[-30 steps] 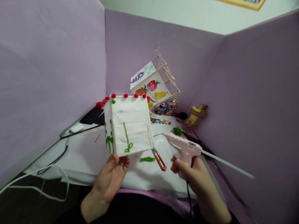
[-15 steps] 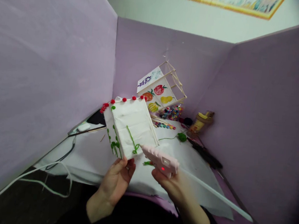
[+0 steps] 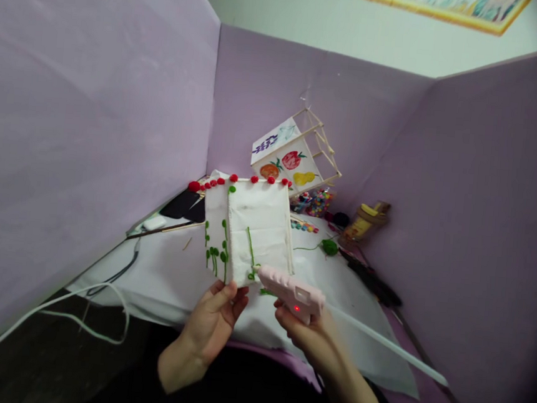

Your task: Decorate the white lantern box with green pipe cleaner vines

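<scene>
My left hand (image 3: 214, 319) pinches the bottom corner of a white box-shaped lantern (image 3: 267, 217), which is held up off the table. Red pompoms (image 3: 254, 179) run along its top edge, and green yarn stems with small green dots (image 3: 214, 253) decorate the left side. On the front face is a green yarn stem (image 3: 250, 244) with loops at its foot. Wrapped round a pink hot glue gun (image 3: 291, 288), my right hand (image 3: 304, 327) keeps the nozzle at those loops; whether it touches cannot be made out. A red light glows on the gun.
Behind stands a stick-framed lantern (image 3: 295, 157) painted with fruit. A green yarn ball (image 3: 329, 247), a bag of coloured pompoms (image 3: 320, 203), a yellow-lidded cup (image 3: 365, 222) and a black object (image 3: 374, 280) lie to the right. White cables (image 3: 119, 301) hang at left; purple panels surround the table.
The white lantern has turned more upright and shifted slightly right, showing more of its left side. The glue gun stays at the yarn loops. The whole view has shifted a little.
</scene>
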Demonstrator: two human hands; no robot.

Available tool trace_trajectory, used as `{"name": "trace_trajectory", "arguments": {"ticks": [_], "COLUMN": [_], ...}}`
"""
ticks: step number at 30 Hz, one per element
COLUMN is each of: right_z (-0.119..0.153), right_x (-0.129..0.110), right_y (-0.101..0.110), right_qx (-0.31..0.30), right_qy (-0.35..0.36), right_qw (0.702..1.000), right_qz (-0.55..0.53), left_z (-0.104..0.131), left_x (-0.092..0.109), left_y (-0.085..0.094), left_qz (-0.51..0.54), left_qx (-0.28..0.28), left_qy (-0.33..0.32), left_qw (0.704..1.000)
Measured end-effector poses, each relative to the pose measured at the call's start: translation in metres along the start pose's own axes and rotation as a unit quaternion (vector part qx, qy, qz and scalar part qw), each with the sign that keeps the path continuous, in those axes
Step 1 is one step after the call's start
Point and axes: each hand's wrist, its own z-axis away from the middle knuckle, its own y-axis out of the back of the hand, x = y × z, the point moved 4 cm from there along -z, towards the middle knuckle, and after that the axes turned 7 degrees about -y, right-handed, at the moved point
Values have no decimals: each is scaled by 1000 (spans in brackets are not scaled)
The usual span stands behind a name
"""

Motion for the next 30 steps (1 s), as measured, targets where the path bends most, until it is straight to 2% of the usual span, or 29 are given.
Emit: {"name": "trace_trajectory", "arguments": {"ticks": [8,30], "right_z": [-1,0], "right_x": [1,-4], "right_y": [-2,-3], "right_qx": [-21,-8], "right_qy": [-15,-18], "right_qw": [1000,1000], "right_qz": [-7,-3], "left_z": [0,1], "left_x": [0,-1], "left_y": [-1,0], "left_qz": [-5,-11], "left_qx": [-3,-3], "left_qy": [-4,5], "left_qw": [1000,1000]}}
